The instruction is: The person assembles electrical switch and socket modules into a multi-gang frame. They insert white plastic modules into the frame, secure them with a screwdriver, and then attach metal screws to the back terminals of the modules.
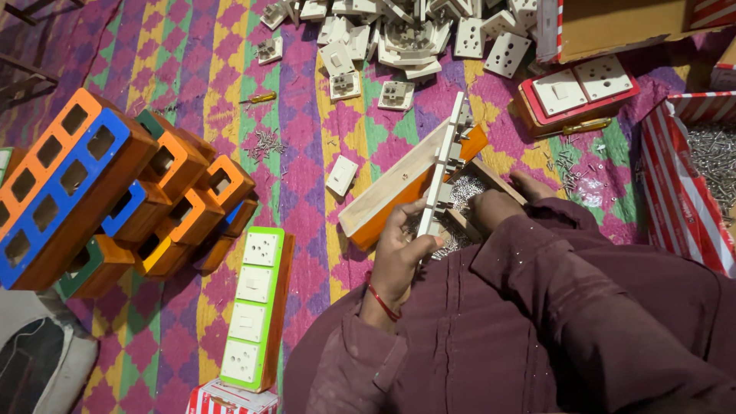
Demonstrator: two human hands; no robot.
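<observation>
My left hand [402, 245] grips the near end of a long white switch panel [445, 172] that stands on edge inside an orange wooden box [399, 192]. My right hand [498, 201] rests in the box beside the panel, over a heap of small silver screws [466, 188]; whether it holds any I cannot tell. Both dark maroon sleeves [552, 307] fill the lower right.
A finished green-framed switch board [257, 307] lies at lower middle. Empty orange, blue and green wooden frames [100, 192] are stacked left. White sockets and switches [383, 38] are heaped at the top. A red board [575, 96], a screwdriver [259, 98] and a box of screws [709, 161] lie about.
</observation>
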